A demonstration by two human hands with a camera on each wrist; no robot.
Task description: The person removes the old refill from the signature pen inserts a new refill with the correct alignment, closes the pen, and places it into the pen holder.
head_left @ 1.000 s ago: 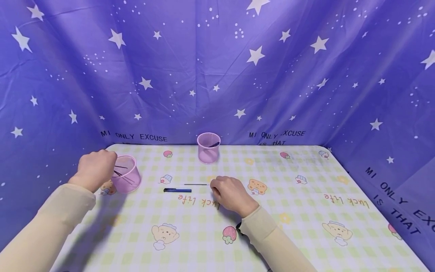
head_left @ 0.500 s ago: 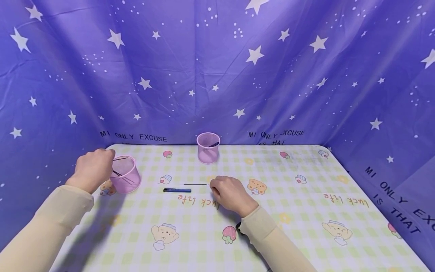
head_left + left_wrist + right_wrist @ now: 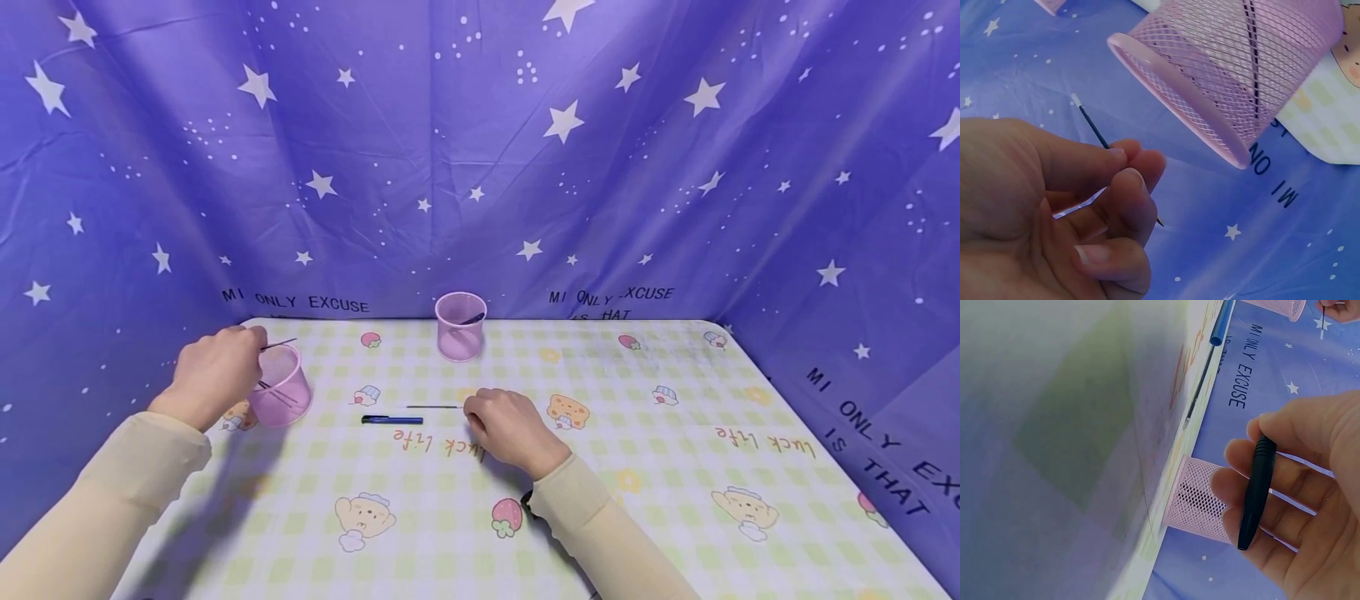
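My left hand [image 3: 217,371] is raised over the near-left pink mesh pen cup [image 3: 291,402], pinching a thin pen refill [image 3: 1092,128] between thumb and fingertips. One end of that refill is white and the other is pointed. Dark thin sticks lean inside the cup. My right hand [image 3: 513,423] is low over the middle of the table, with a short black ribbed pen barrel piece [image 3: 1257,494] held by its thumb and fingers. Left of this hand, another refill [image 3: 431,407] lies on the cloth behind a blue pen barrel [image 3: 392,420] with a dark clip.
A second pink mesh cup [image 3: 460,343] stands at the table's back edge with a dark pen part inside. The checked tablecloth [image 3: 660,533] covers the table. A purple star-printed curtain [image 3: 480,150] hangs close behind and along the sides.
My left hand has lifted the refill out of the left cup, up past its rim, and shifted slightly right. My right hand has stayed in place.
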